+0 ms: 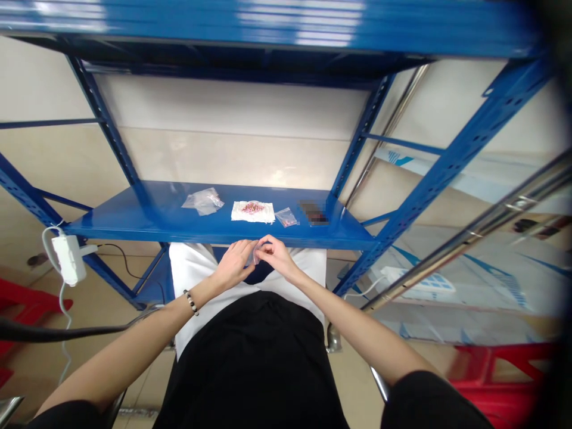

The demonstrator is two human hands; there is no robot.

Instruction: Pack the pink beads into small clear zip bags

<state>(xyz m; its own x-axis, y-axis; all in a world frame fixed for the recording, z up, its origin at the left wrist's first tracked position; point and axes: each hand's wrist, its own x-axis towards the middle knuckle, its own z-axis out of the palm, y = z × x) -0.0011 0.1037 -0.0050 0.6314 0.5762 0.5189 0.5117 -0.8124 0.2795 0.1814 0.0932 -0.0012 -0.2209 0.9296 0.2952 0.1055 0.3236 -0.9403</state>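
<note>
Between my two hands is a small clear plastic bag [254, 257], held over my lap just in front of the shelf edge. My left hand [233, 261] has its fingers closed on the bag's left side. Thumb and fingers of my right hand [276, 256] pinch the other side. What the bag contains, if anything, I cannot make out. Beyond my hands, a white cloth or paper [239, 213] carries a heap of small pink and multicoloured pieces [252, 207]. To its right lies a clear bag [286, 218] with a few small reddish pieces inside.
Several flat clear bags [204, 201] lie on the left of the blue shelf [147, 205]. A dark, partly blurred flat object [314, 212] rests at the right. Blue uprights frame both sides, and a blue upper shelf [179, 27] hangs overhead. A white power strip [69, 259] hangs at left.
</note>
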